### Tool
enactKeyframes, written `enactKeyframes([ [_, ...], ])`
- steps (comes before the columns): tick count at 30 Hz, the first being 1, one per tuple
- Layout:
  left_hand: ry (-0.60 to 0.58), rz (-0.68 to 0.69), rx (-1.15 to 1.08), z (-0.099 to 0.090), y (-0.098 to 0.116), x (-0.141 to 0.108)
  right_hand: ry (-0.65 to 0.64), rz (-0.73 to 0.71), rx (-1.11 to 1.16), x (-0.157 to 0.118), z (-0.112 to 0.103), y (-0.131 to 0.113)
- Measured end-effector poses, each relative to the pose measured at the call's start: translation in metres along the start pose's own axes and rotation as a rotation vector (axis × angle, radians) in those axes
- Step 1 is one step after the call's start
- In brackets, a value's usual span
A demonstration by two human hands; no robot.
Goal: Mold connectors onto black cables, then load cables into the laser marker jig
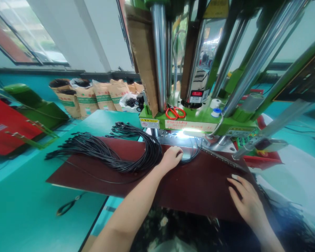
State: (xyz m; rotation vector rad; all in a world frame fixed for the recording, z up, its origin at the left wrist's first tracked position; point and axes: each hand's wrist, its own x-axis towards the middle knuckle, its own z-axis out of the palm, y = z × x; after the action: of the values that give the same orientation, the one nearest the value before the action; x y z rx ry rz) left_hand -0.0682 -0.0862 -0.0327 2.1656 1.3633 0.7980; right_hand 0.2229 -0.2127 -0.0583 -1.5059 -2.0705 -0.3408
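My left hand (172,157) is at the middle of the dark red board (194,189), its fingers curled at the loop of thin black cables (193,155) in front of the machine. What its fingertips pinch is too small to tell. Beside it on the left lies a thick curved bundle of black cables (126,154). My right hand (245,197) hovers over the board's right side, fingers apart, holding nothing. A perforated metal strip (222,158) lies beyond it, below the lit metal plate (170,139) of the machine.
The green press (199,119) with chrome columns rises ahead, with red-handled scissors (175,113) on its base. A red tray (265,161) stands at its right. Black-handled pliers (69,205) lie on the green table (23,196). Paper sacks (86,99) stand behind.
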Motion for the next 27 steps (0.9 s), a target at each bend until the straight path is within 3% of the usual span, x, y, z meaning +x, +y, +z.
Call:
enactKeyframes([
  [20,0.008,-0.013,-0.060,0.000,-0.002,0.000,-0.014,0.017,0.021,0.001,-0.002,0.002],
  [24,0.021,-0.064,-0.199,-0.001,-0.005,0.002,-0.091,0.044,0.147,0.023,-0.012,0.001],
  [27,0.051,-0.145,-0.371,0.001,-0.004,0.009,-0.176,0.161,0.351,0.057,-0.017,-0.005],
])
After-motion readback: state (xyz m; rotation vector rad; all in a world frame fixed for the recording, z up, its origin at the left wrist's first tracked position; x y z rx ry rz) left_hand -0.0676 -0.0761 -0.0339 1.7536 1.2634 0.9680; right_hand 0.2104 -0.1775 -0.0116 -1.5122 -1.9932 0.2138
